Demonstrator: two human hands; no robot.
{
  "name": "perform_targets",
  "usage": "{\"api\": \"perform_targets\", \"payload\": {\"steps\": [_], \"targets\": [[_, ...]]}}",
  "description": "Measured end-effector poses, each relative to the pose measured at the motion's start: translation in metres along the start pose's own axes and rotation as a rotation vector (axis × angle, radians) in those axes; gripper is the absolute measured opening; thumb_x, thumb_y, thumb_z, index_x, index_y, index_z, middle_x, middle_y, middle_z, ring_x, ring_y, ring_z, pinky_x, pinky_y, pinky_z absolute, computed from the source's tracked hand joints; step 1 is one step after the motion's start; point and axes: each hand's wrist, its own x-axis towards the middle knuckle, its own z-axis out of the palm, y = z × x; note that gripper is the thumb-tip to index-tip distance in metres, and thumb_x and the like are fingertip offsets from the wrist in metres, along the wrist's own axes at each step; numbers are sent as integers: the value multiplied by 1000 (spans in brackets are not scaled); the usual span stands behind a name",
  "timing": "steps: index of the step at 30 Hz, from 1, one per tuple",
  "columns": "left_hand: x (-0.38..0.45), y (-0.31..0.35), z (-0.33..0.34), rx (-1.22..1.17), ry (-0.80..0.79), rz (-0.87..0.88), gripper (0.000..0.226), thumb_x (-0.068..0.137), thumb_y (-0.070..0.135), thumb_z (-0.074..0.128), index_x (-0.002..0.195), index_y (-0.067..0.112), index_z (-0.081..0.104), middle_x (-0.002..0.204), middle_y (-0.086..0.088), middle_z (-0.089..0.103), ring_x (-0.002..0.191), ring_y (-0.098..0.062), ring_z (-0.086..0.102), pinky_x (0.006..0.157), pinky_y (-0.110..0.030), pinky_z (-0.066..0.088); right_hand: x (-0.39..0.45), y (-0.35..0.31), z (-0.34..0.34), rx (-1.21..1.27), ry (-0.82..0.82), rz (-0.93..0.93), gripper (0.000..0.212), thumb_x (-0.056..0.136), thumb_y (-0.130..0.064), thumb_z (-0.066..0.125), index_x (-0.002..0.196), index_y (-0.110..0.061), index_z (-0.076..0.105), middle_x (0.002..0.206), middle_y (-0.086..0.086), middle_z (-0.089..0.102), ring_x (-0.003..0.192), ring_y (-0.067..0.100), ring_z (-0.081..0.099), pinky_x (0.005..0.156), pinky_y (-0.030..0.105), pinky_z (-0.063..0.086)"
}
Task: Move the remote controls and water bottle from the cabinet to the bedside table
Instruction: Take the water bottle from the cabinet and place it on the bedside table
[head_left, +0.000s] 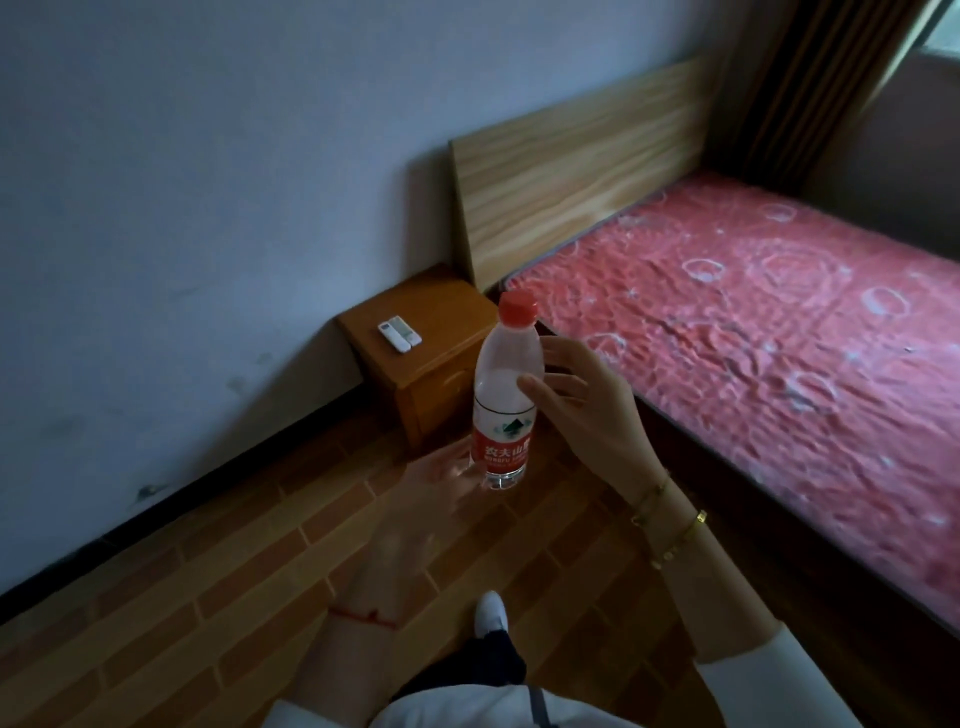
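A clear water bottle (505, 395) with a red cap and red label stands upright in the air in front of me. My right hand (587, 410) grips its upper body, thumb on the front and fingers behind. My left hand (436, 483) is motion-blurred just below and left of the bottle's base, fingers spread; whether it touches the bottle I cannot tell. Two white remote controls (399, 334) lie side by side on the small wooden bedside table (447, 306), which stands beyond the bottle against the wall.
A bed with a red patterned cover (753, 332) and a wooden headboard (576, 166) lies to the right of the bedside table. A brick-patterned floor (249, 587) stretches between me and the table. My white shoe (491, 613) shows below.
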Motion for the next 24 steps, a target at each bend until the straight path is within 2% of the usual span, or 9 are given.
{"api": "perform_targets", "payload": {"steps": [2,7,10,12,14,16,18,21,24], "targets": [[40,28,-3,71,5,24,36,88,10,65,123,14,61,124,-7,65,115,-24,62,102,-44,48,46,8,-4,13,-23,-11,43,84,-31,65,122,-14,53,120,-1,64,106,9,64,86,24,55],[131,64,-7,106,29,41,35,85,15,68,119,25,63,126,-2,64,115,-20,60,101,-43,48,142,30,-14,24,-43,-17,42,85,-28,65,123,-15,53,121,-2,64,107,8,64,85,22,55],[174,87,-4,41,12,13,36,86,12,67,117,29,63,133,-4,59,122,-19,56,98,-37,51,189,45,-18,25,-59,-20,41,85,-27,65,122,-14,54,120,-2,65,106,5,64,84,18,54],[200,101,-3,-8,25,-9,38,86,13,68,119,31,62,135,-2,57,123,-18,54,100,-38,50,220,57,-19,33,-74,-20,42,85,-28,65,122,-13,54,120,-2,65,105,4,64,85,17,53],[231,111,-2,-40,48,-20,34,86,14,68,112,35,64,137,-2,56,122,-18,55,99,-37,51,253,72,-21,39,-94,-23,44,84,-31,64,123,-13,53,120,-1,64,105,4,64,86,18,54],[263,119,-3,-89,89,-29,37,86,14,68,120,26,61,141,-6,53,124,-20,54,91,-30,54,289,86,-23,36,-127,-41,49,83,-36,63,124,-12,52,121,-1,64,106,5,63,87,22,55],[297,128,-3,-90,129,-51,51,87,16,68,135,17,51,145,-9,48,125,-22,53,88,-27,54,327,102,-25,39,-170,-52,53,82,-39,63,126,-14,51,122,-2,63,107,6,63,88,24,55],[349,143,-1,-96,162,-66,59,88,19,67,142,16,43,147,-12,44,124,-23,54,98,-34,51,387,124,-30,41,-254,-59,53,83,-39,63,129,-16,50,123,-2,64,107,8,64,87,29,57],[393,162,6,-121,226,-50,60,90,20,64,143,13,37,147,-12,44,128,-25,51,97,-32,50,446,141,-33,32,-336,-42,50,85,-35,63,129,-17,50,122,-1,65,107,10,65,86,31,58]]}}
